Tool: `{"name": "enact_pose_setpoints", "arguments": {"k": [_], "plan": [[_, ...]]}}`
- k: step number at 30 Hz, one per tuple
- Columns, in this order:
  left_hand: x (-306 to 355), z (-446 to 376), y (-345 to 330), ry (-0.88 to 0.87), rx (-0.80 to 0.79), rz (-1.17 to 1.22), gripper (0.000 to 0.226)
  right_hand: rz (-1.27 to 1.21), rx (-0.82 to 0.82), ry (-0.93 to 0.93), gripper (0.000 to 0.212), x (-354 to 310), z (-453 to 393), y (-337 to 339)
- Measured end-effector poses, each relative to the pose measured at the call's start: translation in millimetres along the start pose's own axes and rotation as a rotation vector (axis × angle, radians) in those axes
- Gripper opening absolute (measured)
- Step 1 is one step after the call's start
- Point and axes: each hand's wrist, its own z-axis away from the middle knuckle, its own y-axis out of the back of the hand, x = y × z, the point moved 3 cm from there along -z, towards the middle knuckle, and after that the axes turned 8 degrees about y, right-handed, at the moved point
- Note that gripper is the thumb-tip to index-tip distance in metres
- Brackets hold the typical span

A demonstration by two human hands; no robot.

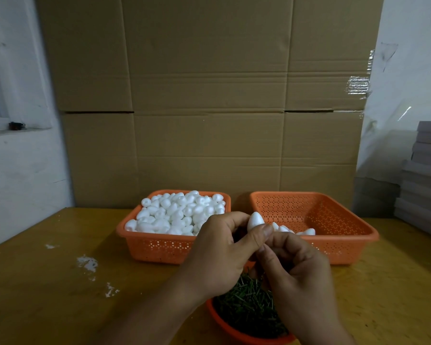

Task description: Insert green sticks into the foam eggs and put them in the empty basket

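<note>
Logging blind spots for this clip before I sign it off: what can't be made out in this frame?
- Head view: whether a green stick is in the egg; the left hand and right hand cover its lower end.
- Whether the right hand pinches a stick: its curled fingers hide it.
- The stick bowl: cut off by the bottom edge, partly behind both hands.
- Finished eggs in the right basket: the near wall hides most.

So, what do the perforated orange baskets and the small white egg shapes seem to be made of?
The perforated orange baskets look like moulded plastic with a slight sheen: thin walls, regular punched holes, rounded rims. The small white egg shapes look like matte foam, probably polystyrene, with a dull, finely grainy surface; white crumbs lying on the wooden table support this.
</note>
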Motion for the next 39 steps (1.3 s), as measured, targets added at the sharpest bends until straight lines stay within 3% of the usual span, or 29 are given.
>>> {"name": "enact_pose_setpoints", "arguments": {"k": [9,16,24,26,28,30,35,39], "plan": [[0,2,-3,-0.071,0.066,-0.124,0.027,0.059,0.025,0.030,0.016,1,3,0],[3,2,-5,-0.045,0.049,0.023,0.018,-0.002,0.024,0.026,0.012,1,1,1],[0,0,-3,-0.008,-0.017,0.111,0.022,-0.074,0.001,0.032,0.010,0,-3,1],[-3,0,-2,0.027,-0.035,0.092,0.037,-0.069,0.006,0.023,0.021,1,-5,3],[-10,-1,0,0.084,-0.021,0.010,0.058,-0.021,0.019,0.010,0.021,1,-9,7],[-15,0,1,0.112,0.032,-0.064,0.063,0.071,0.057,-0.006,0.014,3,-16,15],[-19,-2,0,0.040,0.150,-0.125,0.022,0.298,0.159,-0.062,0.011,25,-44,40],[-19,1,-4,0.084,0.053,-0.244,0.041,0.495,0.143,-0.163,0.015,52,-66,54]]}}
